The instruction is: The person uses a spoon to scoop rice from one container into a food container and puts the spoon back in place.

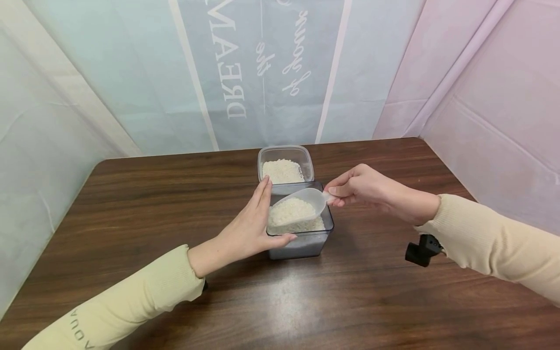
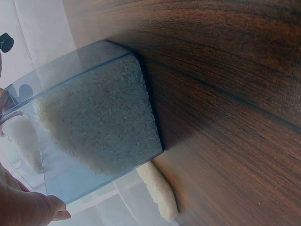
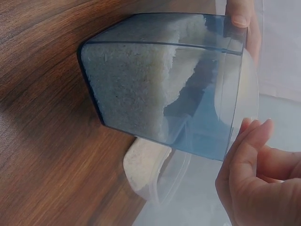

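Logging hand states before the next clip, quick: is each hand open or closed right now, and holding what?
Left hand: open, touching the box.
Right hand: closed, holding the scoop.

We see the table, its wood grain smooth and rather glossy. The box seems of smooth tinted plastic, the scoop of milky plastic, the tub of transparent plastic. The rice looks matt and grainy, the sleeves matt ribbed cloth.
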### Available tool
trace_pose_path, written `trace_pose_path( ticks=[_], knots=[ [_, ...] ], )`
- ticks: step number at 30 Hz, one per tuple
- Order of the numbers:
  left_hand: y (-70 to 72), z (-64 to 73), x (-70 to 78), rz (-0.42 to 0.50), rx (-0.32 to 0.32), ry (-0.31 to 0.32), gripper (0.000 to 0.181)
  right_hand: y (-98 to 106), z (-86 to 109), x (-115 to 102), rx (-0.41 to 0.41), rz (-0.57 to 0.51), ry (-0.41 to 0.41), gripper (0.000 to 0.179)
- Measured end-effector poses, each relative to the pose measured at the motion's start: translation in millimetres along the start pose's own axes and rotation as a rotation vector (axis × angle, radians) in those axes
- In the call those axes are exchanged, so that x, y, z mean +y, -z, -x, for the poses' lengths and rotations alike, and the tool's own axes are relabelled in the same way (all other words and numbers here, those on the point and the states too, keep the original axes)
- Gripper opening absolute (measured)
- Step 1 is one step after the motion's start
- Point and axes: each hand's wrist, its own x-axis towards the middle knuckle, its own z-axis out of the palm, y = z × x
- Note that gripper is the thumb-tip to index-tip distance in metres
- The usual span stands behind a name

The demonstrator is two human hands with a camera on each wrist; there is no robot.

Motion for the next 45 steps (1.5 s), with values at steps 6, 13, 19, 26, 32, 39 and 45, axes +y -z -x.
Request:
trace_pose_path(
  ticks=[6, 13, 19, 26, 32, 39, 45],
  knots=[
    [-0.6, -0.2, -0.1, -0.003, 0.001, 0.004, 0.109, 3, 2.4, 0, -0.009, -0.031, 0.024, 0.032],
    [-1.7, 0.7, -0.5, -0.002, 0.006, 0.003, 0.109, 7, 6.4, 1, 0.006, -0.066, 0.031, 0.033],
    [-1.4, 1.0, 0.0, -0.003, 0.004, 0.003, 0.109, 11, 9.0, 2, 0.000, -0.090, 0.040, 0.031],
    [-0.4, 1.5, 1.1, 0.001, -0.005, 0.013, 0.109, 15, 11.8, 0, 0.026, -0.095, 0.028, 0.031],
    [0.5, 1.7, 2.1, 0.002, -0.013, 0.018, 0.109, 19, 13.5, 1, 0.050, -0.089, 0.018, 0.032],
    [0.3, 1.9, 1.8, 0.002, -0.012, 0.016, 0.109, 23, 15.5, -1, 0.069, -0.152, 0.013, 0.036],
    [0.3, 1.7, 1.8, -0.001, -0.008, 0.010, 0.109, 27, 15.9, -1, 0.076, -0.172, 0.022, 0.037]
  ],
)
